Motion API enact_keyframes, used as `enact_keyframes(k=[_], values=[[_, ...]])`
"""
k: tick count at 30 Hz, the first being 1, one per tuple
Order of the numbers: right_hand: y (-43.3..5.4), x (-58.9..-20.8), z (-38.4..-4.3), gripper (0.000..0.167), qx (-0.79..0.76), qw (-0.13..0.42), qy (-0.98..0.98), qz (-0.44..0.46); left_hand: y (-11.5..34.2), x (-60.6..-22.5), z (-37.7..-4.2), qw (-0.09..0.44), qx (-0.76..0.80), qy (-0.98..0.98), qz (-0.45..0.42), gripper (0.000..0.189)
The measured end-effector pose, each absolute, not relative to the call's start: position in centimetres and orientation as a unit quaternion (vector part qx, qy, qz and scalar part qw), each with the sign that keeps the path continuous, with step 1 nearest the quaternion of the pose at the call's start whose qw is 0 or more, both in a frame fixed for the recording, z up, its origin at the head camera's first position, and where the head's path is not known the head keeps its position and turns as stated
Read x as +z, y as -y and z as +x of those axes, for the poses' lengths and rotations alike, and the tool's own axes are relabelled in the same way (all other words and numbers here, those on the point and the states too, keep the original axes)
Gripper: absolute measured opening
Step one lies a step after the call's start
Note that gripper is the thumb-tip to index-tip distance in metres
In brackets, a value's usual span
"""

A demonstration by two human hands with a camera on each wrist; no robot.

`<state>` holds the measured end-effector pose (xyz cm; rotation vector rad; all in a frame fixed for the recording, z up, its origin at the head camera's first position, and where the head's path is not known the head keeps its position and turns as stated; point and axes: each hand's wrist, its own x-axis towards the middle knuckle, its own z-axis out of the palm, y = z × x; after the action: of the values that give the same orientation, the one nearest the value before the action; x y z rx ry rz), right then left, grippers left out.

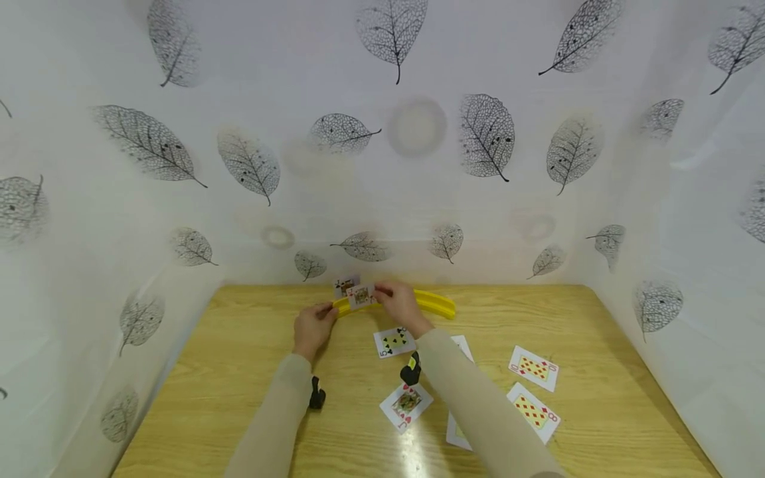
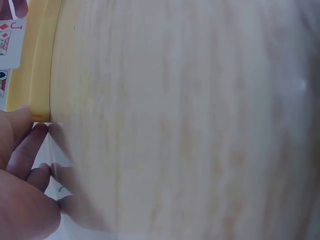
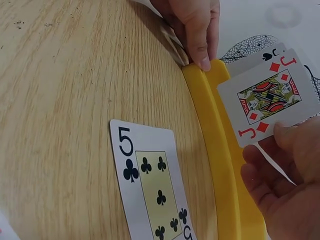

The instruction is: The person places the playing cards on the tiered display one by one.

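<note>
My right grip (image 1: 399,307) pinches the jack of diamonds (image 3: 269,97) by its right edge, over the yellow holder's (image 1: 436,303) left part, long axis crossing the holder's; my left grip (image 1: 313,328) pinches the holder's left end.

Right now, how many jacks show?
3: jack of diamonds in the right hand, jack of spades behind it, jack of hearts on the table. More may hide under the right sleeve.

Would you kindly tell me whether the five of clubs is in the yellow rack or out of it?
Out: the five lies face up on the table, apart from the rack.
</note>
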<state>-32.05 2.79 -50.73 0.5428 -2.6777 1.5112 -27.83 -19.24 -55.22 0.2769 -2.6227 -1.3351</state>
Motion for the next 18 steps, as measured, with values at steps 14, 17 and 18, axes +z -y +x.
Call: enact_keyframes(k=[14,17,18], values=[[-1.3,-51.4,-32.7,0.027,0.492,0.002,0.855,0.166,19.3,-55.5,-27.8,0.078,-0.479,0.868,0.103,0.034],[-1.1,-51.6,-32.8,0.028,0.492,-0.004,0.856,0.160,19.2,-55.3,-27.7,0.088,-0.476,0.870,0.097,0.033],[-1.1,-51.6,-32.8,0.028,0.492,-0.006,0.856,0.159,19.2,-55.2,-27.7,0.090,-0.474,0.870,0.097,0.033]])
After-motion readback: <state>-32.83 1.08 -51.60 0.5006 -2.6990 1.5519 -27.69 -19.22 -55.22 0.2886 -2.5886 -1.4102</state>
